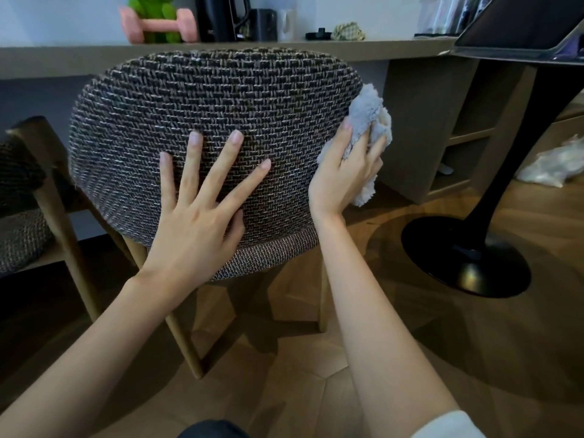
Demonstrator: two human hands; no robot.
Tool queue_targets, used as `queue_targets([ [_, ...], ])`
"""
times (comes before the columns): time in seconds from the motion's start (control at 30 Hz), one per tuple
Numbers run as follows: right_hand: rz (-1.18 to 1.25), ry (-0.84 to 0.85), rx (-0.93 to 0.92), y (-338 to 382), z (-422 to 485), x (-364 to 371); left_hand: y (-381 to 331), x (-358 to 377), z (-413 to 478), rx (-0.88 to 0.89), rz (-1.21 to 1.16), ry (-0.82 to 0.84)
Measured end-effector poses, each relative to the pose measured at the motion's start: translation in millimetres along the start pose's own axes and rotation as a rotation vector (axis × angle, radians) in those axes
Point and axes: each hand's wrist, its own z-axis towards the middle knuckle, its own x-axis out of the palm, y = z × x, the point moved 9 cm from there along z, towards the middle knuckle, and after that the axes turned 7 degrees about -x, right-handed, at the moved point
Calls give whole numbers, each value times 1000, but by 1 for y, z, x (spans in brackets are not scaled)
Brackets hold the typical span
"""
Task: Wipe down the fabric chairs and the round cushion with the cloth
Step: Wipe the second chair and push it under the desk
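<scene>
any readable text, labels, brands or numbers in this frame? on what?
None can be read.
The black jug and the mug on the shelf: no legible marks.
The packets at top right: too blurred to read.
The chair, the cloth and the pink dumbbell: no text.
</scene>
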Motion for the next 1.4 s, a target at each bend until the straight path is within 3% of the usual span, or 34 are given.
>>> queue_targets([
  [0.37, 82, 70, 460, -90, 8, 7, 1, 6, 5, -7, 22, 38],
  [0.43, 98, 73, 410, -83, 15, 6, 2, 6, 5, -6, 20, 37],
  [0.57, 72, 72, 105, -33, 51, 5, 1, 7, 6, -9, 30, 36],
  [0.67, 31, 83, 40, -32, 54, 7, 0, 8, 6, -15, 30, 23],
  [1.03, 128, 170, 487, -116, 25, 17, 0, 9, 7, -27, 6, 54],
  [1.23, 131, 15, 62, -19, -9, -8, 0, 9, 5, -28, 4, 39],
  [1.4, 70, 144, -375, 22, -90, 10, -1, 11, 5, -5, 33, 54],
])
